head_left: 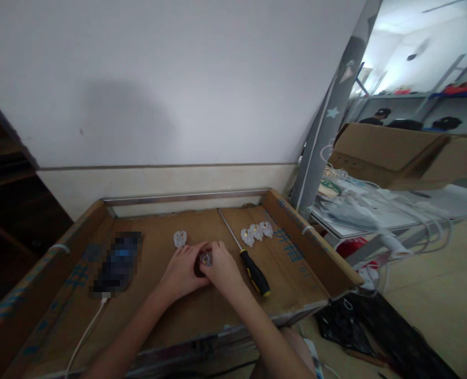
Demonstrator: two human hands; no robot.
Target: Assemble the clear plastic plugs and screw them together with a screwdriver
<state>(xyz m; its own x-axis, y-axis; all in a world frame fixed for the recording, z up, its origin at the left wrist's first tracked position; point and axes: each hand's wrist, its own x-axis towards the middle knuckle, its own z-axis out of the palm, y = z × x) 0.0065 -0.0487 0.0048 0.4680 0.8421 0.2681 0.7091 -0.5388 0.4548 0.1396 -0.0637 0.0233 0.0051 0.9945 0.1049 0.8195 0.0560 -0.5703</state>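
Between my hands is a small clear plastic plug piece (206, 258) with metal parts inside, held just over the cardboard. My right hand (223, 271) pinches it from the right, fingers bent. Curled around its left side is my left hand (184, 272), its fingertips meeting the same piece; part of their grip is hidden. Just beyond my left fingers lies another clear plug piece (180, 238). To the right of my right hand rests a screwdriver (254, 272) with a black and yellow handle, its shaft pointing away. Several similar clear plug pieces (256, 232) sit in a row past it.
A cardboard-lined tray (158, 326) with raised sides forms the work surface. At its left lies a blurred-out phone (119, 263) with a white cable (84, 334). A grey post (320, 131) and a cluttered side table (359, 210) stand to the right. People sit in the background.
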